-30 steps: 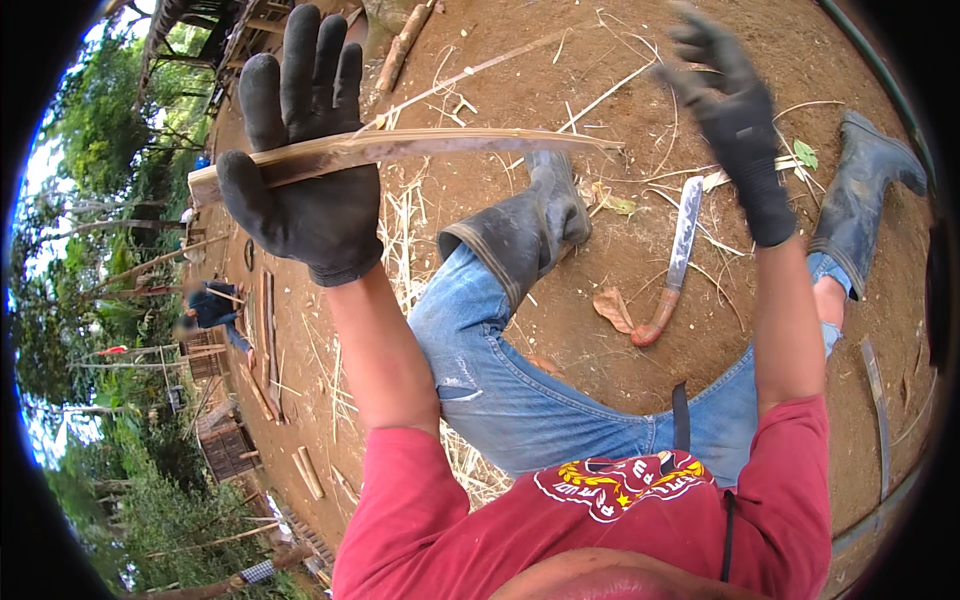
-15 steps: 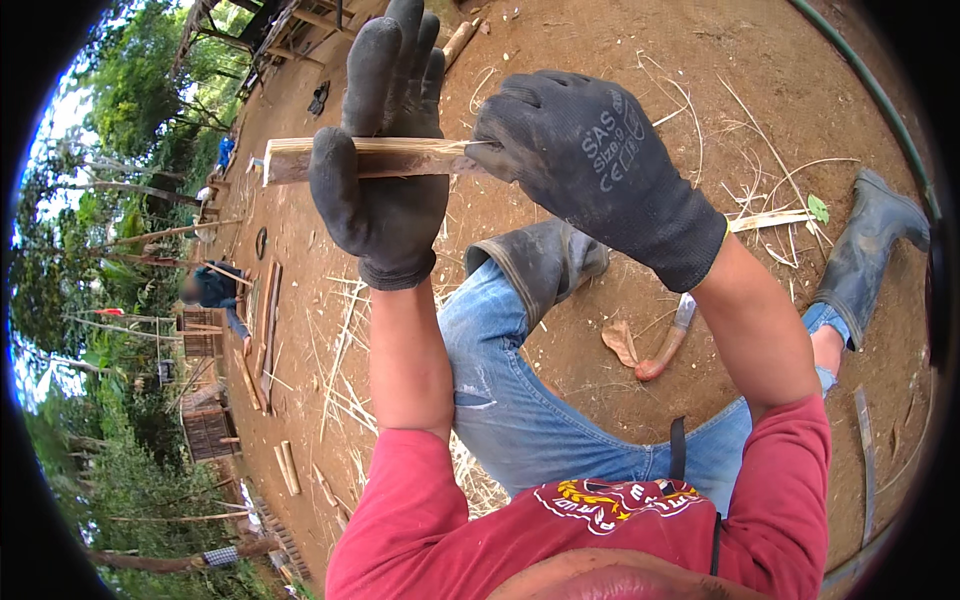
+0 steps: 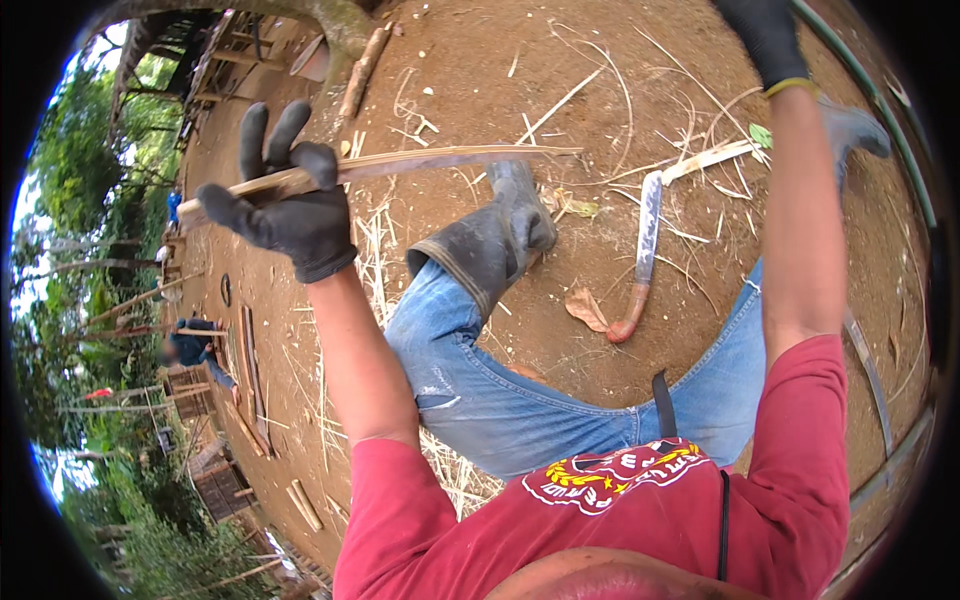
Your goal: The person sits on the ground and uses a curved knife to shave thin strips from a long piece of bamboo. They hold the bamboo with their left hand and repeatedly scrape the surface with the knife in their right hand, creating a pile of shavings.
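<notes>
My left hand (image 3: 305,222), in a dark work glove, grips a long split strip of bamboo or wood (image 3: 430,160). The thumb and a bent finger close round its thick end, while two other fingers stick up. From there the strip tapers to a thin tip on the right, above my boot (image 3: 515,215). Far up at the right, my gloved right hand (image 3: 765,45) reaches out of the picture; its fingers are cut off by the edge. On the dirt between my legs lies a machete (image 3: 648,225) with a reddish-brown handle.
A dry leaf (image 3: 586,309) lies beside the machete's handle. Pale shavings and a split strip (image 3: 710,160) are scattered on the ground. A log (image 3: 365,72) lies at the top. At the left a person (image 3: 198,348) bends near long poles (image 3: 254,380). A green hose (image 3: 880,105) curves along the right.
My right hand has left the strip and swung far up and right. My left hand has moved left and closed round the strip, which now looks longer and tapered. The machete's blade has come into view.
</notes>
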{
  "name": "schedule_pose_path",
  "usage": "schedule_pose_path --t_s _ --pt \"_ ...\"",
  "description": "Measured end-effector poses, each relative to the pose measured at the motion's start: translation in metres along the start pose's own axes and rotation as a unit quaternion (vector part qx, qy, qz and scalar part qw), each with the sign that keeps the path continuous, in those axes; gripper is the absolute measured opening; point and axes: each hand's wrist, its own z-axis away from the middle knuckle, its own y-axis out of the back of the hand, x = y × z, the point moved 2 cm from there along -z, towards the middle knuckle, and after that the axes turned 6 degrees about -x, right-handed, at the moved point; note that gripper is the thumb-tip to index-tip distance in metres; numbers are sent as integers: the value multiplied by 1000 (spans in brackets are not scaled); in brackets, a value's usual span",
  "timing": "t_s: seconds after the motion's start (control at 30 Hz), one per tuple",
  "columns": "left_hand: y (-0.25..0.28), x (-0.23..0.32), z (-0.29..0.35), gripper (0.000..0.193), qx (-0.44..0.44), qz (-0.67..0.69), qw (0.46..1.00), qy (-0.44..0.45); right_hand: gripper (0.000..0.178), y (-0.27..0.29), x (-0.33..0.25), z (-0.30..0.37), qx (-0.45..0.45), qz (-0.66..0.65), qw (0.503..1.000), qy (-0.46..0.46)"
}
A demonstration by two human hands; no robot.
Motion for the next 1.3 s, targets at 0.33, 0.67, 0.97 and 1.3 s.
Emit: schedule_pose_path --t_s 0.33,0.67,0.97,1.3 --pt "-36 -2 7 97 -180 -6 984 -3 38 -112 -114 188 -394 -367 827 160" --pt "-56 -1 11 96 -251 -42 967 23 21 -106 -115 184 -291 -326 843 313" --pt "-54 -2 9 97 -75 -58 995 -12 25 -105 -98 132 -92 -391 901 167" --pt "-68 1 15 91 62 -138 988 -14 32 -114 -133 183 -346 -346 840 232"
